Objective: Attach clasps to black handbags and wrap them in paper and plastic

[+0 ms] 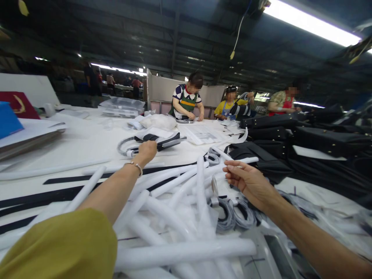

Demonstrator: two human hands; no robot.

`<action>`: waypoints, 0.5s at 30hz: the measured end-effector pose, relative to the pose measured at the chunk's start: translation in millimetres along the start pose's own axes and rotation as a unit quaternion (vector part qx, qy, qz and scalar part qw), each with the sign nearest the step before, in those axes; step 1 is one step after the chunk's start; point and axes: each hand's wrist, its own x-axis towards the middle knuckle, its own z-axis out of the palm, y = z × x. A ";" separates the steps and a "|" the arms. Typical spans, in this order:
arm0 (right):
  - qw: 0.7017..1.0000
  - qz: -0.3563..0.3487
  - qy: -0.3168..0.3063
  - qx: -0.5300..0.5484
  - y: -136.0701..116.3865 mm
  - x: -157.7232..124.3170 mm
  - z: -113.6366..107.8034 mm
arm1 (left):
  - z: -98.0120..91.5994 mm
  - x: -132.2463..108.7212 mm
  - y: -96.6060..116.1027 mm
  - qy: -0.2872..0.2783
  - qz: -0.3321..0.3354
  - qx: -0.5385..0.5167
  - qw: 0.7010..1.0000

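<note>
My left hand (147,151) is closed around a bundle of black and grey straps (168,143), held over the white table (95,131). A grey loop (123,147) of the bundle sticks out to the left of the fist. My right hand (242,178) hovers over the right side of a pile of white wrapped tubes (174,215), fingers partly bent and apart, with nothing visible in them. Below it lie coiled grey cords (245,213). A smaller coil (213,157) sits between the two hands.
Black padded cases (270,139) are heaped at the right. Black strips (66,193) lie at the left, near a blue box (10,120). Across the table, several people work; one in a striped apron (187,104) bends over a coil.
</note>
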 end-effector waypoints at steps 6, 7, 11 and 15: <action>1.000 -0.019 0.019 0.002 -11.4 -0.2 1.8 | -98.4 2.8 -18.4 0.093 0.053 -0.074 0.991; 0.999 -0.026 0.020 0.002 -16.3 -2.7 1.9 | -114.4 -1.9 -20.5 0.105 0.069 -0.088 0.988; 0.998 -0.058 0.026 -0.008 -43.0 -22.7 -1.1 | -164.1 -43.6 -23.4 0.130 0.142 -0.122 0.974; 0.995 -0.077 0.045 -0.037 -77.9 -54.4 -6.5 | -192.1 -112.2 -27.6 0.084 0.233 -0.144 0.958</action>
